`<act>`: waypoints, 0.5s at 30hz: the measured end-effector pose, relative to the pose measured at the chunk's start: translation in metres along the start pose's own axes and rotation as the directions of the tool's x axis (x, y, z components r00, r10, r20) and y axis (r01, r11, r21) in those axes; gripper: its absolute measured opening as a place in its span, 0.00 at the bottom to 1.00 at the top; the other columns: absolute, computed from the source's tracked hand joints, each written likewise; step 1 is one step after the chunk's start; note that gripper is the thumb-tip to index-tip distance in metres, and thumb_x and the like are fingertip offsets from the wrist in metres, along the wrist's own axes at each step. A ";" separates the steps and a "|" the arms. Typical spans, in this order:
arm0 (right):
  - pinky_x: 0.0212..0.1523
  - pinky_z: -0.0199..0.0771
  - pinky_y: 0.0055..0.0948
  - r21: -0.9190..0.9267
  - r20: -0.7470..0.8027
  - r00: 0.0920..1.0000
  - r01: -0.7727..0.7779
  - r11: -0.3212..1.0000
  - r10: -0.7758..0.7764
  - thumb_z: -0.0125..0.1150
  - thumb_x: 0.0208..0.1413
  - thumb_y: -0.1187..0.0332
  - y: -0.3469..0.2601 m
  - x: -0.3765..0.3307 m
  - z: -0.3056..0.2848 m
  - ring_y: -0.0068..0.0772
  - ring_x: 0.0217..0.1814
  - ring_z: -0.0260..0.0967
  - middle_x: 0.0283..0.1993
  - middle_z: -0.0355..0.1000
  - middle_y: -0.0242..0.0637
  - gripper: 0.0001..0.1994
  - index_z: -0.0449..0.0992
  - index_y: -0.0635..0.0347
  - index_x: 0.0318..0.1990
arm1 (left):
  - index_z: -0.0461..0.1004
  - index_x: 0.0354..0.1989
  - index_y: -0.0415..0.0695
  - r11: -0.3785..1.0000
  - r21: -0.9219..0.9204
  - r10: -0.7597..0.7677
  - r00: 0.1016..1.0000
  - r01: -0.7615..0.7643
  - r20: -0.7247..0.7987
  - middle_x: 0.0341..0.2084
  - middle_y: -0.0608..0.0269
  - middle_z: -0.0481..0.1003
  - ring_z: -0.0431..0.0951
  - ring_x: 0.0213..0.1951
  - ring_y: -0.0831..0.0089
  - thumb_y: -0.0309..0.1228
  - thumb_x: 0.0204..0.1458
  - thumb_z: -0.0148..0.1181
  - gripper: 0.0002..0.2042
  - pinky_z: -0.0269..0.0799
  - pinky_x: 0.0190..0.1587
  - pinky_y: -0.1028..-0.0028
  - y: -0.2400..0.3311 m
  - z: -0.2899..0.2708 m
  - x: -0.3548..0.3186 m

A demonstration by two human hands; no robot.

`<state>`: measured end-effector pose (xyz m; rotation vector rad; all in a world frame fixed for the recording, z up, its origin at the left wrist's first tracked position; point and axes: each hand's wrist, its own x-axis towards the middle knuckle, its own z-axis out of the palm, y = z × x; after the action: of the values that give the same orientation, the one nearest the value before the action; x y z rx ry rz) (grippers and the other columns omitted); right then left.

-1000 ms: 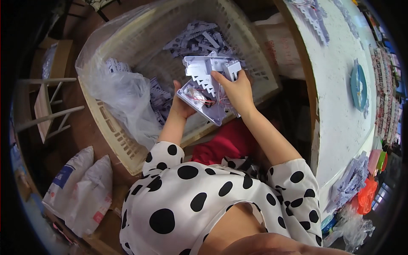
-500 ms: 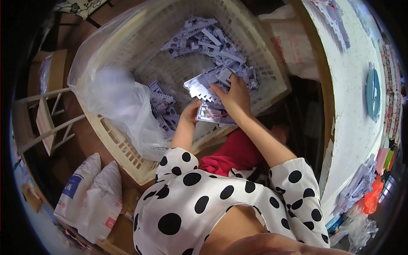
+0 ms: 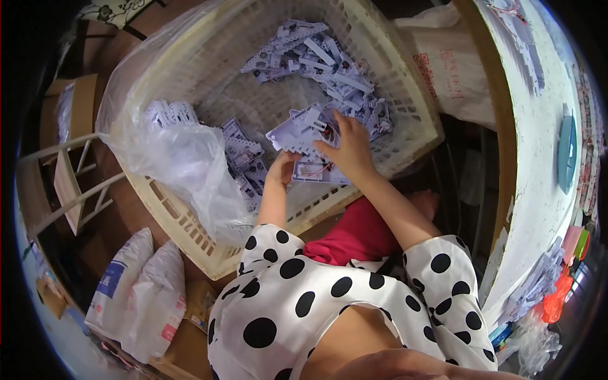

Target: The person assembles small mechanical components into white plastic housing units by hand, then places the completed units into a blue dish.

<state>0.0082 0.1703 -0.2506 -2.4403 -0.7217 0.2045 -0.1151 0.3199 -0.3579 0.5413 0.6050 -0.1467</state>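
My left hand point(image 3: 283, 167) is closed on the lower edge of a stack of pale lilac plastic housings with toothed edges point(image 3: 292, 134); most of its fingers are hidden underneath. Over the stack's right side, my right hand point(image 3: 352, 149) curves its thumb and fingers around a pale plastic part with thin reddish wires point(image 3: 327, 134). A shallow rectangular plastic piece point(image 3: 308, 171) shows below the stack, between my hands. All this is held above a large cream plastic basket point(image 3: 206, 250), where a heap of similar lilac parts point(image 3: 326, 66) lies at the far side.
Clear plastic sheeting point(image 3: 202, 171) lines the basket's left side, with more parts point(image 3: 240, 149) beside it. White sacks point(image 3: 136, 294) stand at lower left, near a pale frame point(image 3: 73, 183). A white-topped table point(image 3: 538, 171) borders the right, with a blue tray point(image 3: 567, 152). Another sack point(image 3: 453, 69) sits behind.
The held stack has tilted, now showing its broad face and wires. My right fingers have shifted slightly on it. The whole view has moved a little.
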 end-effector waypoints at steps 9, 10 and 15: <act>0.64 0.61 0.48 -0.632 -0.318 0.838 0.161 0.758 -0.444 0.65 0.52 0.66 -0.097 -0.038 -0.284 0.52 0.61 0.65 0.58 0.66 0.55 0.29 0.64 0.70 0.60 | 0.66 0.58 0.39 0.994 -0.085 0.061 0.991 -0.072 -0.123 0.50 0.59 0.73 0.72 0.54 0.62 0.28 0.38 0.61 0.31 0.65 0.59 0.64 -0.021 -0.100 0.082; 0.70 0.54 0.49 -0.403 -0.366 0.919 -0.016 0.915 -0.145 0.61 0.57 0.66 -0.101 -0.045 -0.307 0.53 0.67 0.60 0.63 0.64 0.57 0.30 0.61 0.74 0.63 | 0.66 0.58 0.39 0.996 -0.066 0.051 0.992 -0.059 -0.117 0.50 0.59 0.73 0.72 0.54 0.62 0.28 0.38 0.61 0.31 0.65 0.59 0.64 -0.020 -0.129 0.091; 0.72 0.46 0.50 -0.785 0.082 0.995 0.030 0.619 0.057 0.70 0.46 0.69 -0.065 -0.030 -0.315 0.56 0.75 0.47 0.71 0.55 0.51 0.42 0.55 0.68 0.68 | 0.70 0.55 0.41 0.987 -0.063 0.152 0.988 -0.151 0.017 0.49 0.59 0.74 0.75 0.50 0.61 0.32 0.50 0.64 0.23 0.70 0.55 0.62 -0.029 -0.159 0.147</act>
<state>0.0477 0.0445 0.0444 -3.3027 -0.9911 -0.0062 -0.0832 0.3819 -0.5652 0.5237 0.5433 0.0098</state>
